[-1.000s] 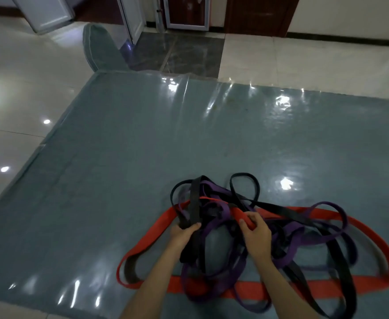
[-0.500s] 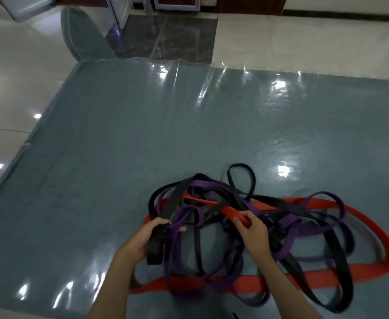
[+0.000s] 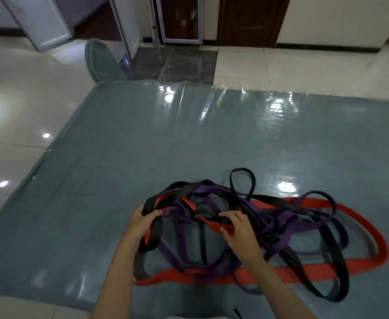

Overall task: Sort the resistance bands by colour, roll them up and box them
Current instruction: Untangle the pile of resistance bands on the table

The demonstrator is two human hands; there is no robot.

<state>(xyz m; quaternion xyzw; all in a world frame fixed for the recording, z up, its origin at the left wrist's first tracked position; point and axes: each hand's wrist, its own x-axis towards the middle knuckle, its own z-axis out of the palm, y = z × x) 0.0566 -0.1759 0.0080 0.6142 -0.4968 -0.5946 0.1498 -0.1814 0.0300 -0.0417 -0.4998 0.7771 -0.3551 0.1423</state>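
A single wide-angle head camera looks forward and steeply down from above, close over the blue-grey mat on the tiled floor. It faces the doors at the far wall.

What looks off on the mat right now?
The bands are one knot: black, purple and red loops cross over each other on the mat. The left hand grips a black band, the right hand a red one. No box in view.

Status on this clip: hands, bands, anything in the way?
Left hand grips black band. Right hand pinches red band. Bands tangled on mat, purple band interlaced. No box visible.
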